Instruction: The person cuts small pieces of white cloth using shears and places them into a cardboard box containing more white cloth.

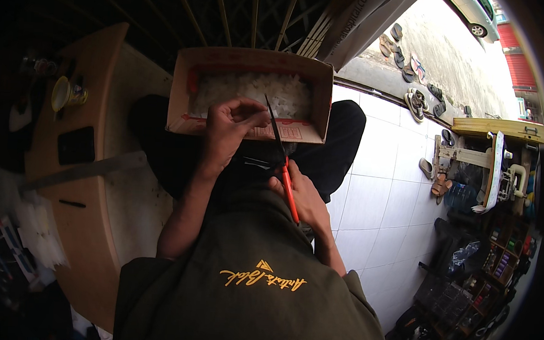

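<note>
A pair of scissors [289, 191] with red-orange handles and dark blades points up and away from me, its tip over the near side of the box. My right hand [306, 202] is closed around the handles. Just left of the blades, my left hand [230, 131] has its thumb and fingers pinched together; what lies between them is too small to make out. Behind both hands, an open cardboard box [176, 97] rests between my knees. Inside it are many small whitish, translucent pieces [251, 90].
On the left stands a wooden table [87, 234] bearing a dark phone [76, 145], a cup [61, 94] and a pen [72, 203]. Sandals [416, 103] lie by the doorway at right. A low wooden bench [463, 156] and a rack of small goods [494, 268] stand along the right side.
</note>
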